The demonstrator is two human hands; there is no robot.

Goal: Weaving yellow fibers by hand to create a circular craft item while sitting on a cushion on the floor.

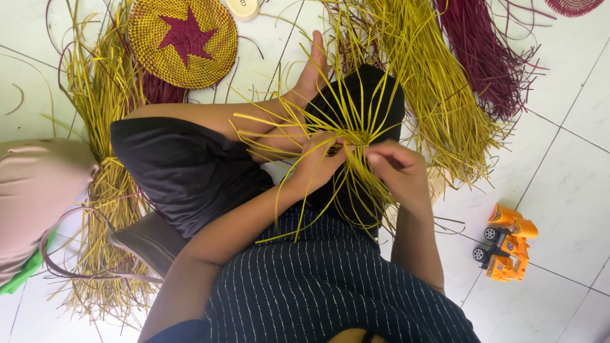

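Head view, left hand [318, 162], right hand [397, 168] pinching yellow strands [356, 108]

Round woven mat [183, 42] — maroon star, orange toy truck [506, 243], maroon strands [483, 51]

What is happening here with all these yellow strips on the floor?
A person sits on the tiled floor and works a fan of yellow strips over the lap. The left hand and the right hand both pinch the strips where they cross. Loose yellow bundles and maroon strips lie around, and a round woven mat with a star lies farther away.
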